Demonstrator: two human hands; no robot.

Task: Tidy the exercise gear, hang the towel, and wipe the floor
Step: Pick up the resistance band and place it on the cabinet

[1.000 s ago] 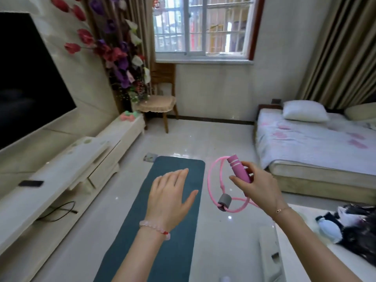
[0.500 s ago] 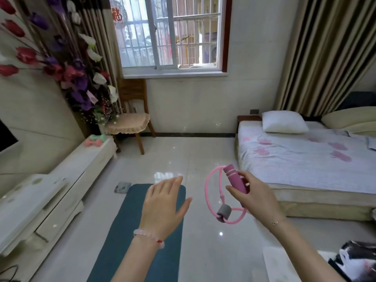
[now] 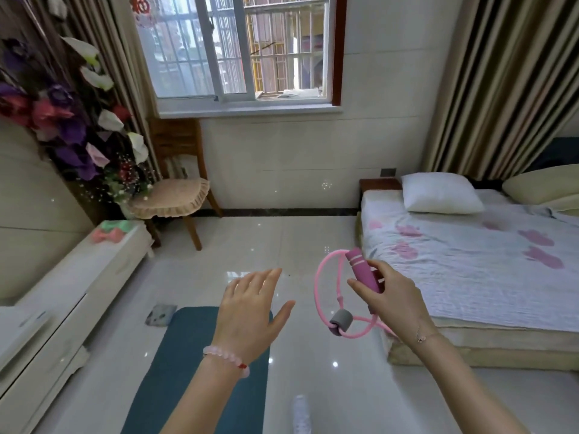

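Glossy floor, teal mat; right hand grips rope.

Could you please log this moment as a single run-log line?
right hand: grips pink exercise rope by handle | left hand: open, holds nothing | teal mat: flat on floor

Pink resistance band: magenta handle tilted upward, gripped in right hand; tubing looped, grey foam sleeve at the low crossing. Teal mat flat on floor tiles. Pink dumbbell and green dumbbell side by side on white cabinet.
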